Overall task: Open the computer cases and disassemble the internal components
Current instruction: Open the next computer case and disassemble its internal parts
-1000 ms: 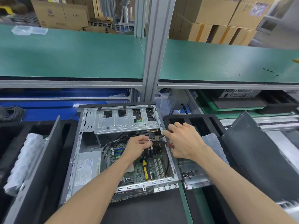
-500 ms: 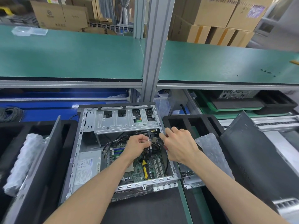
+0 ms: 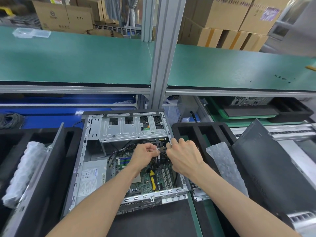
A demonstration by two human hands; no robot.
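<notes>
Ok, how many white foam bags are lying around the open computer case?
2. One white foam bag lies in the black tray left of the case, the other right of it. More may be hidden.

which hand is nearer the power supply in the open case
Left. The left hand works at the cables above the motherboard, just up and right of the power supply. The right hand is further right, at the case's right wall.

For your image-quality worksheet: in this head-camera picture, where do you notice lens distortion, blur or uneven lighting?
Head view: wide-angle bending curves the green shelf edge and splays the aluminium post; the cardboard boxes at the top look soft; lighting is even overhead, with the open computer case and both hands sharp at centre.
</notes>
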